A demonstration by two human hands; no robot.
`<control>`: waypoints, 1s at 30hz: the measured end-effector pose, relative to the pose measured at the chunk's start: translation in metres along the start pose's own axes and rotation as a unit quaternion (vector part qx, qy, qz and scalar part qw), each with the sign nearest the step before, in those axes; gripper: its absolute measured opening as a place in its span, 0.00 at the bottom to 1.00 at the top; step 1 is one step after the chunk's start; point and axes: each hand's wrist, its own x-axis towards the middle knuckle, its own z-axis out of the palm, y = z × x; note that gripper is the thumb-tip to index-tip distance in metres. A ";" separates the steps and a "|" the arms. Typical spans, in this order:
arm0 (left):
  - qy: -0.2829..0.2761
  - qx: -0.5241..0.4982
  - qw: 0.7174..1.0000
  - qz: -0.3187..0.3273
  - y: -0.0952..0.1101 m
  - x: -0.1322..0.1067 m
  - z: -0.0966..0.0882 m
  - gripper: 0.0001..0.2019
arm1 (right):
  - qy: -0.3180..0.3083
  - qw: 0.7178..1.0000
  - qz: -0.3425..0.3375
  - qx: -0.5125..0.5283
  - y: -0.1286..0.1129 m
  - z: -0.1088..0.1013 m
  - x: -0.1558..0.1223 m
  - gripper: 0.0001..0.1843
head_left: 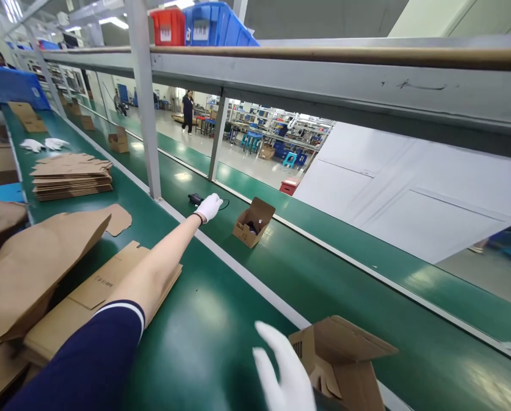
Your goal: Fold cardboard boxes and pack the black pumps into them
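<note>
My left arm stretches far out over the green conveyor belt. My left hand, in a white glove, has its fingers curled on a small black device whose thin cord trails out on the hand's other side. Just right of it stands a small open cardboard box with something dark inside. My right hand, also gloved, is low in view with its fingers stretched out and nothing in it. It sits right next to a larger open cardboard box, at its left flap.
Flat folded cartons lie under my left arm, and a stack of them lies further back. A steel post rises beside the belt under a shelf rail carrying red and blue bins. More boxes ride the far belt. A person walks in the background.
</note>
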 end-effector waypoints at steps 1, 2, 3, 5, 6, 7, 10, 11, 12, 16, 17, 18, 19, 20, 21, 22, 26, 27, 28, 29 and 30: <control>0.012 -0.013 1.000 0.011 0.005 -0.006 -0.013 0.13 | -0.030 0.998 0.034 0.047 -0.006 0.012 0.012 0.23; 0.022 -0.026 0.999 0.021 0.010 -0.015 -0.025 0.13 | -0.054 0.992 0.064 0.093 -0.010 0.022 0.024 0.24; 0.028 -0.040 0.998 0.032 0.014 -0.026 -0.036 0.13 | -0.065 0.985 0.086 0.137 -0.013 0.032 0.034 0.25; 0.030 -0.065 0.996 0.053 0.024 -0.053 -0.052 0.14 | -0.055 0.970 0.114 0.205 -0.013 0.046 0.049 0.28; 0.026 -0.077 0.995 0.065 0.029 -0.068 -0.057 0.13 | -0.037 0.965 0.121 0.229 -0.010 0.052 0.054 0.29; 0.021 -0.088 0.993 0.077 0.034 -0.085 -0.060 0.13 | -0.013 0.961 0.126 0.246 -0.007 0.056 0.058 0.29; -0.007 -0.111 0.988 0.111 0.048 -0.140 -0.060 0.12 | 0.070 0.947 0.137 0.282 0.004 0.062 0.068 0.32; -0.024 -0.113 0.985 0.128 0.051 -0.161 -0.057 0.12 | 0.096 0.942 0.145 0.288 0.007 0.061 0.073 0.33; -0.048 -0.110 0.981 0.152 0.054 -0.183 -0.052 0.12 | 0.111 0.940 0.155 0.283 0.009 0.060 0.077 0.34; -0.185 -0.052 0.952 0.239 0.057 -0.283 -0.023 0.12 | 0.054 0.963 0.184 0.191 0.012 0.054 0.094 0.35; -0.217 -0.043 0.945 0.241 0.056 -0.307 -0.014 0.12 | 0.024 0.967 0.185 0.170 0.011 0.055 0.097 0.35; -0.249 -0.043 0.937 0.240 0.055 -0.330 -0.006 0.12 | -0.003 0.970 0.187 0.157 0.010 0.056 0.098 0.35; -0.281 -0.055 0.929 0.235 0.053 -0.350 0.001 0.12 | -0.025 0.970 0.188 0.152 0.008 0.058 0.099 0.36; -0.309 -0.078 0.921 0.224 0.051 -0.365 0.008 0.11 | -0.047 0.972 0.188 0.135 0.005 0.060 0.100 0.37; -0.324 -0.112 0.917 0.204 0.048 -0.376 0.012 0.09 | -0.070 0.976 0.185 0.097 0.003 0.063 0.100 0.38; -0.320 -0.158 0.919 0.171 0.045 -0.380 0.016 0.08 | -0.091 0.979 0.178 0.044 -0.001 0.066 0.100 0.39; -0.125 -0.421 0.894 -0.085 0.033 -0.354 0.024 0.18 | -0.144 0.971 0.139 -0.131 -0.018 0.070 0.096 0.30; -0.080 -0.485 0.859 -0.146 0.033 -0.342 0.027 0.20 | -0.147 0.972 0.132 -0.130 -0.022 0.070 0.093 0.27; -0.052 -0.538 0.820 -0.189 0.034 -0.329 0.030 0.22 | -0.147 0.974 0.122 -0.123 -0.027 0.070 0.088 0.25; -0.035 -0.579 0.786 -0.211 0.037 -0.318 0.034 0.23 | -0.144 0.977 0.100 -0.119 -0.032 0.071 0.082 0.25; -0.023 -0.609 0.762 -0.218 0.040 -0.309 0.039 0.23 | -0.136 0.982 0.065 -0.112 -0.036 0.071 0.074 0.25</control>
